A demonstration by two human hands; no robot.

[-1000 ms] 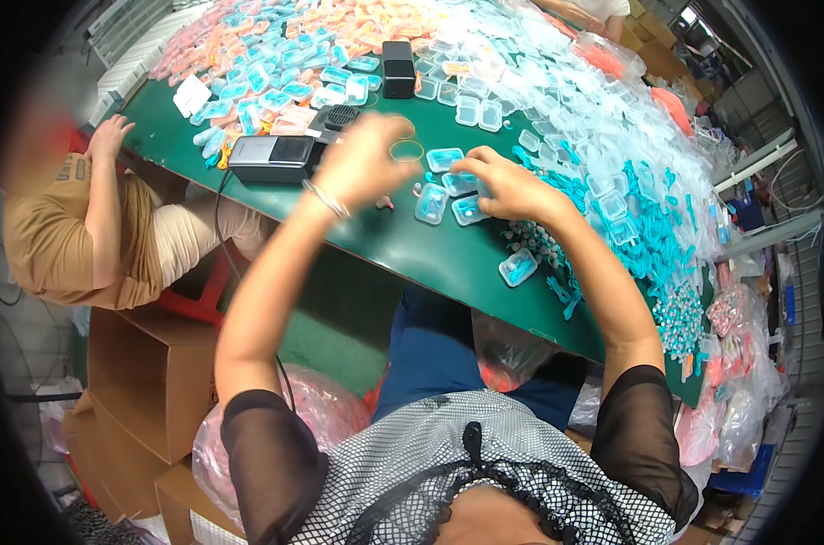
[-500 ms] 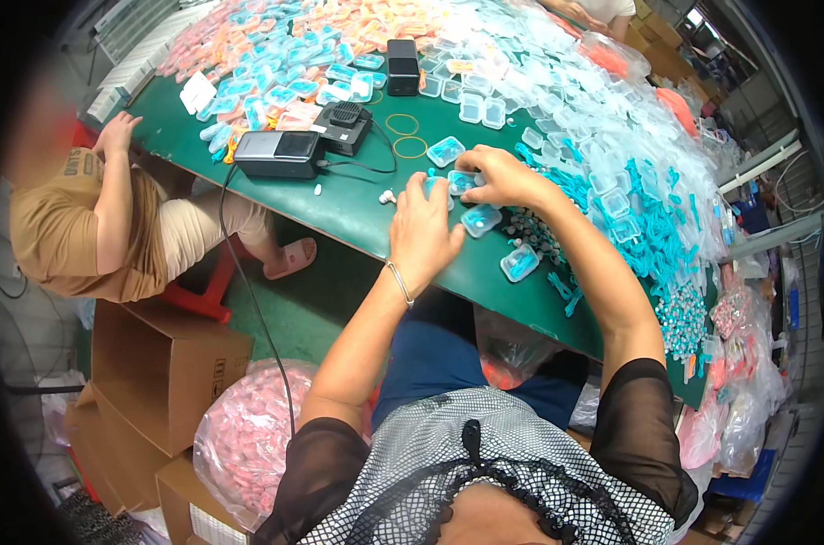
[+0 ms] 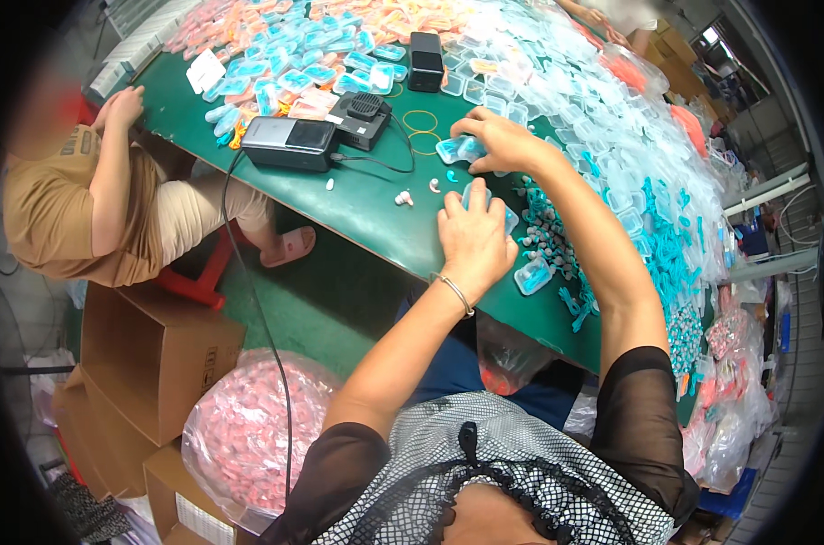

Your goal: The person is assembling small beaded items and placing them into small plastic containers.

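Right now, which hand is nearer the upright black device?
Right. The right hand is below and slightly right of the upright black device in the picture; the left hand lies farther below it.

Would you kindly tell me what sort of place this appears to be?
It looks like a small factory or workshop: small plastic cases lie heaped across a large green worktable, cardboard boxes stand nearby, and a big clear bag of pink pieces sits next to them.
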